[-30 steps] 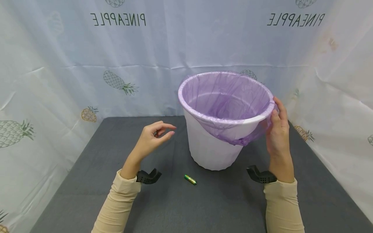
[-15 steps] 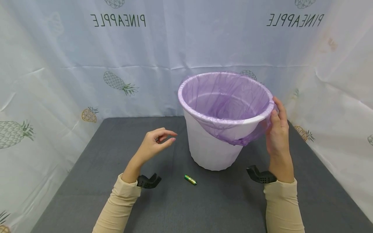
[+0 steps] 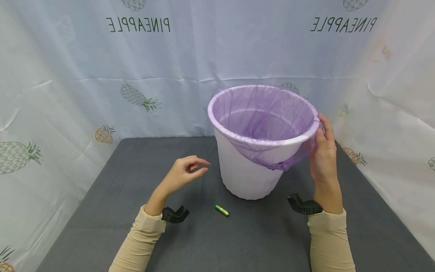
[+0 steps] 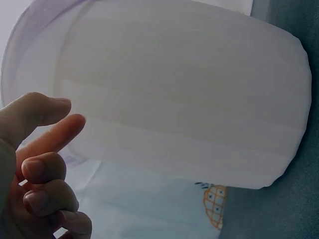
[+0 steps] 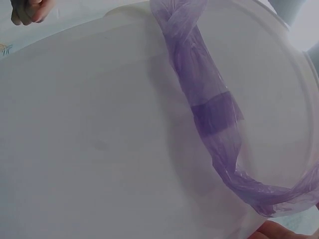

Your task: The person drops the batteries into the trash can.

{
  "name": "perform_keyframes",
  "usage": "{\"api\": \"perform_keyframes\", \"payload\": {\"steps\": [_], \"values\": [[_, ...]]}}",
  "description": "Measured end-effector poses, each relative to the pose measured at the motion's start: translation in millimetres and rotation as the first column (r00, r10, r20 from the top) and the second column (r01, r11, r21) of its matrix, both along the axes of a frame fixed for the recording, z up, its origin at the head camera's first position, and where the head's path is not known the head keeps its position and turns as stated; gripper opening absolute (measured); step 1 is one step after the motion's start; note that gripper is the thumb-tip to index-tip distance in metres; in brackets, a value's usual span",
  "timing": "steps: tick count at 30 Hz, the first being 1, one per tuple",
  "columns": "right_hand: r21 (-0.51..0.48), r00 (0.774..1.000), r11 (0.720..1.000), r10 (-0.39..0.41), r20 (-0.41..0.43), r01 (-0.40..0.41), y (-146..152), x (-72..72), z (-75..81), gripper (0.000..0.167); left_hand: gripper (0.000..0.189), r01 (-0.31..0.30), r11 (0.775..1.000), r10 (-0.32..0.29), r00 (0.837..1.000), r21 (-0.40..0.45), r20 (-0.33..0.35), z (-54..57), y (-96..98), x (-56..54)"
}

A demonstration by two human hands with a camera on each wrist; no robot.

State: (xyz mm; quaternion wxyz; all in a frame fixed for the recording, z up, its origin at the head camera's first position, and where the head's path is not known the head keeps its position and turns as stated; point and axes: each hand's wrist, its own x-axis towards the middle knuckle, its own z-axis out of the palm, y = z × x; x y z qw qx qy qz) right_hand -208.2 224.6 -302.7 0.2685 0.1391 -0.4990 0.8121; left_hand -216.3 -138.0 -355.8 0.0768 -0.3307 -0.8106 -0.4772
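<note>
A white trash can (image 3: 248, 170) stands on the dark table, lined with a purple trash bag (image 3: 272, 121) folded over its rim. My right hand (image 3: 324, 155) holds the can's right side at the rim, thumb and index finger against its edge; its other fingers are mostly hidden. In the right wrist view a twisted band of the bag (image 5: 214, 109) hangs below the rim. Left of the can, my left hand (image 3: 181, 173) hovers with loosely bent fingers and nothing in them. A green and gold battery (image 3: 222, 210) lies on the table in front of the can.
The dark grey table (image 3: 102, 226) reaches back to a pineapple-print curtain (image 3: 170, 56), which also hangs at both sides. Black camera mounts (image 3: 175, 214) sit on both wrists.
My left hand has come down a little and slightly to the right, toward the battery. The right hand, trash can and battery have stayed in place.
</note>
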Motion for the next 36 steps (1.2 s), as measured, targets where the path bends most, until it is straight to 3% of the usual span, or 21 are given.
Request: {"api": "perform_keyframes", "payload": {"steps": [9, 14, 18, 23, 32, 36], "values": [[-0.003, 0.998, 0.999, 0.048, -0.042, -0.048, 0.8, -0.7, -1.5, 0.038, 0.012, 0.017, 1.0, -0.017, 1.0, 0.007, 0.025, -10.5, 2.3, -1.2], [0.015, 1.0, 1.0, 0.012, -0.017, -0.012, 0.8, -0.4, -0.6, 0.038, 0.013, 0.036, 0.999, -0.036, 0.998, 0.0, 0.045, -16.4, 2.0, -2.5], [-0.004, 0.999, 0.999, 0.039, -0.024, -0.039, 0.7, 1.0, 0.1, 0.037, 0.014, 0.058, 0.998, -0.057, 0.995, -0.009, 0.082, -22.2, 1.0, -4.5], [-0.009, 0.995, 0.996, 0.087, -0.05, -0.088, 0.1, 2.4, 0.9, 0.035, 0.015, 0.094, 0.995, -0.089, 0.985, -0.023, 0.144, -27.2, 0.2, -5.1], [-0.025, 0.994, 0.995, 0.092, -0.052, -0.093, 0.1, 2.0, 0.9, 0.035, 0.016, 0.145, 0.987, -0.128, 0.967, -0.065, 0.221, -41.6, 1.7, -10.4], [-0.02, 0.994, 0.995, 0.097, -0.055, -0.098, 0.3, 2.5, 1.4, 0.035, 0.021, 0.184, 0.978, -0.153, 0.951, -0.094, 0.268, -47.8, 3.0, -11.9]]}}
